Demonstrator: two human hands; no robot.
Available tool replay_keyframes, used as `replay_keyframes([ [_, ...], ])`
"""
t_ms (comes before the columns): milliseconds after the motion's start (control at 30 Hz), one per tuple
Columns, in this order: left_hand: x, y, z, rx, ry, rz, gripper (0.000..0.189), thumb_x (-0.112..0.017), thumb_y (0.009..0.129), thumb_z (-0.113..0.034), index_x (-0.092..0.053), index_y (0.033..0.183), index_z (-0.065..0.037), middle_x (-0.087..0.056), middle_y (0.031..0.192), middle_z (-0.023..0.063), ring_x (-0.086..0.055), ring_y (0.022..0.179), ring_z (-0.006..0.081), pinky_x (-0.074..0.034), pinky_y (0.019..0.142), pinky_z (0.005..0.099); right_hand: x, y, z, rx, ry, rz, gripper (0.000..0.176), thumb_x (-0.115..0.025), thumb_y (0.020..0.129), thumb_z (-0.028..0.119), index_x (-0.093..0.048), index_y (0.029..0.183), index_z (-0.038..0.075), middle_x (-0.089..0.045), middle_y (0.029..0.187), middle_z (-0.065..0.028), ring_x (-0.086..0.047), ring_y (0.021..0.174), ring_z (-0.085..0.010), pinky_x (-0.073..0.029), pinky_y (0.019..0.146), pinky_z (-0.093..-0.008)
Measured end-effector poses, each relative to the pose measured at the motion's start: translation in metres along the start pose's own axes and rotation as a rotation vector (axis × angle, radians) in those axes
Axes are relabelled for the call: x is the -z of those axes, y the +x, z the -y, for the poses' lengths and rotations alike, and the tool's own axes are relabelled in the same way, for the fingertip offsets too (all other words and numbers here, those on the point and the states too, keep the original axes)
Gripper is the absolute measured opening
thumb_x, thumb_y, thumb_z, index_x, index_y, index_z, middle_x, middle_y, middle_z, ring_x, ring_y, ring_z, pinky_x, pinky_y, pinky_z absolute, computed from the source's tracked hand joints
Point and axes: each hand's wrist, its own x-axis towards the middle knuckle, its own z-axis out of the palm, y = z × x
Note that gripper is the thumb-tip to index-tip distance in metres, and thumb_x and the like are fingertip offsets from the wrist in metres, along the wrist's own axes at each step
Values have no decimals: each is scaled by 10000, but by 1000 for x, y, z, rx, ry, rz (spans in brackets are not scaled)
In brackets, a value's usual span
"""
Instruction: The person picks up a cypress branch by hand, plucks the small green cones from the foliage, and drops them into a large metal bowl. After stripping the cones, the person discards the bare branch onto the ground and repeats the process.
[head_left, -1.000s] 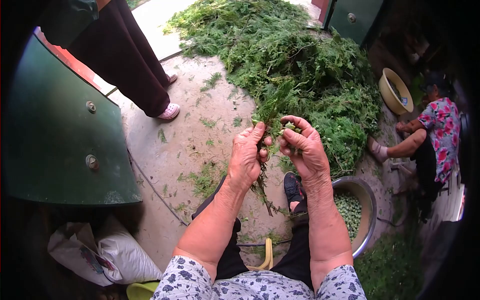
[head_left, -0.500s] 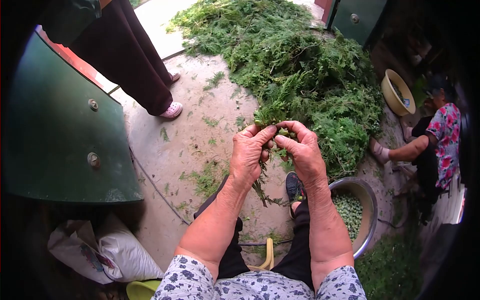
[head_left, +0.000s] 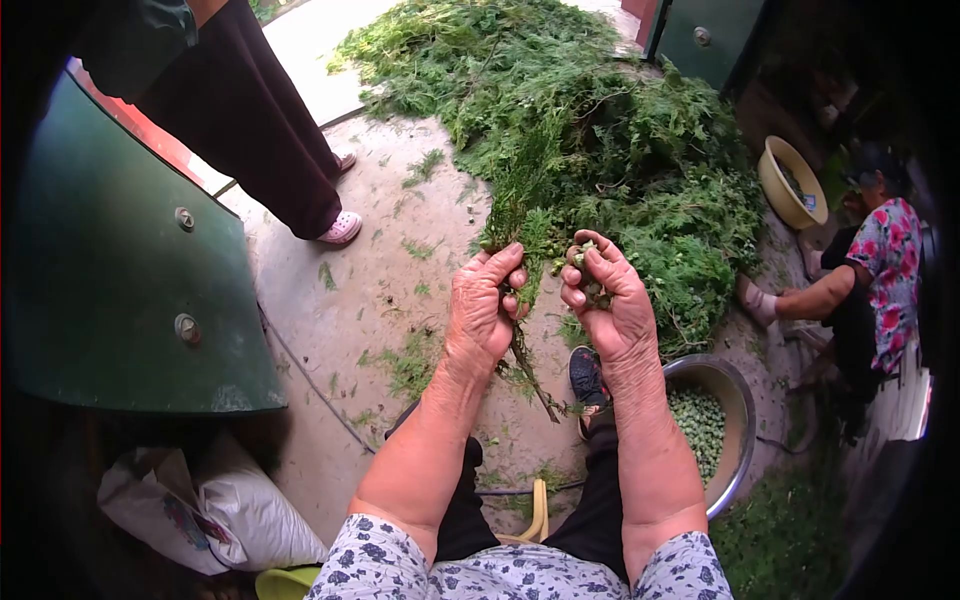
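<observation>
My left hand (head_left: 487,300) is closed round an evergreen sprig (head_left: 515,205), whose feathery top points away from me and whose brown stem hangs below my fist. Apart from it, to the right, my right hand (head_left: 615,290) curls round several small green cones (head_left: 590,260), partly hidden by the fingers. Beyond both hands lies a large heap of green branches (head_left: 640,130). Below my right hand, beside my right forearm, a metal basin (head_left: 738,400) holds many small pale-green cones (head_left: 697,425).
A person in dark trousers (head_left: 265,130) stands at upper left by a green metal panel (head_left: 130,270). Another person in a flowered shirt (head_left: 893,270) sits at right near a yellowish basin (head_left: 795,180). White sacks (head_left: 240,500) lie at lower left; a cable (head_left: 320,385) crosses the floor.
My hands, close together at the sprig before, have moved apart. The right hand has come off the sprig with green cones in its fingers; the left keeps hold of the sprig.
</observation>
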Motion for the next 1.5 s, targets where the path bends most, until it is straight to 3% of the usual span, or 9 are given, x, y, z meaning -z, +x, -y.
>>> replay_keyframes([
  [233, 2, 2, 2, 32, -71, -71, 103, -614, 831, -163, -514, 820, -146, -504, 624, -32, -383, 423, 38, -309, 386, 174, -5, -3, -2, -33, 43, -7, 340, -470, 884, 101, -452, 1208, -1, -587, 1020, -152, -600, 938, -257, -539, 662, -327],
  [633, -6, -3, 10, -144, 356, 2, 131, -542, 892, -198, -568, 935, -78, -622, 706, 38, -479, 451, 47, -380, 404, 176, -1, -3, 0, 15, 44, -27, 149, -589, 856, 136, -562, 955, 27, -589, 818, -72, -584, 679, -141, -450, 478, -243],
  [833, -12, -5, 14, -268, 722, -50, 181, -515, 906, -201, -596, 888, -40, -606, 656, 19, -491, 443, 52, -384, 394, 191, -27, -12, -4, 308, -869, -129, 156, -661, 807, 133, -621, 909, 22, -596, 802, -22, -556, 643, -71, -448, 522, -194],
  [933, -7, -3, 23, -696, 1183, -64, 139, -530, 858, -175, -564, 830, -43, -576, 683, 171, -571, 600, 350, -443, 520, 409, -24, -11, -12, 516, -1179, -134, 247, -695, 753, 123, -612, 956, 10, -604, 826, -66, -562, 736, -126, -465, 677, -256],
  [967, -7, -3, 24, -695, 1184, -62, 139, -530, 858, -175, -564, 830, -43, -576, 683, 171, -571, 600, 350, -443, 520, 409, -26, -11, -14, 559, -1201, -154, 255, -701, 743, 124, -607, 953, 13, -605, 821, -75, -562, 754, -132, -460, 690, -261],
  [1067, -6, -5, 29, -929, 1423, -108, 133, -543, 846, -206, -576, 825, -79, -601, 693, 139, -594, 618, 326, -451, 524, 413, -25, -9, -15, 551, -1182, -212, 245, -701, 742, 120, -595, 933, 8, -609, 815, -72, -561, 748, -132, -461, 678, -258],
  [1333, -12, -10, 26, -939, 1447, -70, 132, -577, 840, -171, -609, 790, -54, -591, 670, 138, -578, 581, 307, -434, 506, 363, -19, -9, -12, 372, -911, -233, 206, -675, 780, 115, -588, 918, -12, -609, 797, -40, -547, 667, -84, -456, 580, -212],
  [1433, -8, -6, 23, -926, 1384, -36, 157, -573, 828, -184, -564, 728, -62, -573, 627, 126, -577, 555, 297, -427, 488, 379, -19, -11, -8, 315, -895, -232, 176, -649, 808, 113, -590, 909, -18, -599, 773, -33, -530, 580, -63, -430, 483, -189],
  [1500, -5, -3, 18, -637, 1115, 18, 192, -582, 821, -179, -563, 699, -32, -542, 591, 136, -556, 521, 278, -409, 480, 358, -21, -14, 0, 114, -578, -158, 164, -628, 826, 114, -585, 901, -25, -590, 749, -38, -518, 532, -60, -407, 425, -192],
])
